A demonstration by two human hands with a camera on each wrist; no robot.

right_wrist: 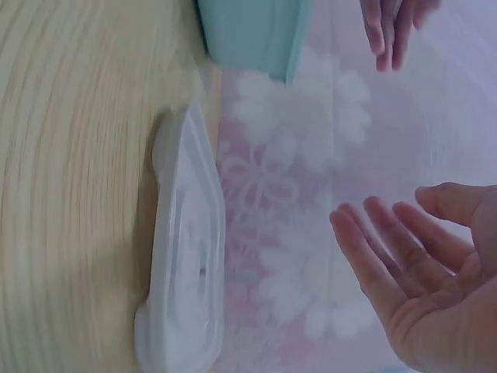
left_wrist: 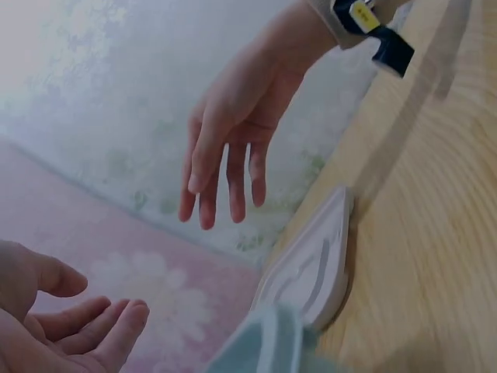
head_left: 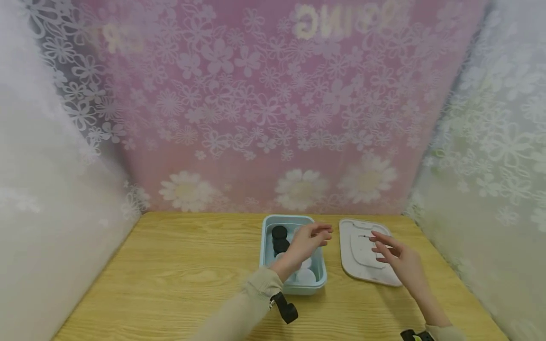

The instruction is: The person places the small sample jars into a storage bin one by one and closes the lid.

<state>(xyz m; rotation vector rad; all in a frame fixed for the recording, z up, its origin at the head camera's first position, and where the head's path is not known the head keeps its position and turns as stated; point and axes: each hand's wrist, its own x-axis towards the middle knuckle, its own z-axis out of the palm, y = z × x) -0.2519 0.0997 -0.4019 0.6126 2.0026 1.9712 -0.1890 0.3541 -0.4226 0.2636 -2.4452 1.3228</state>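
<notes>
A light-blue plastic box (head_left: 294,291) stands on the table, holding two black round pieces (head_left: 279,232) and several white round pieces (head_left: 305,276). Above its right part hovers my left hand (head_left: 304,244), partly covering the contents, its fingers relaxed and holding nothing. To the right of the box lies a white rounded-rectangular lid (head_left: 356,258). Over the lid's right side is my right hand (head_left: 401,263), fingers loosely extended and apart from it. Both wrist views show the palms facing inward with nothing in them: left hand (left_wrist: 74,318), right hand (right_wrist: 423,268).
The wood-grain table (head_left: 170,265) extends left of the box. A pink flowered sheet (head_left: 264,109) closes off the back, with pale flowered sheets (head_left: 490,189) along the sides. Each wrist carries a black strap (head_left: 285,308).
</notes>
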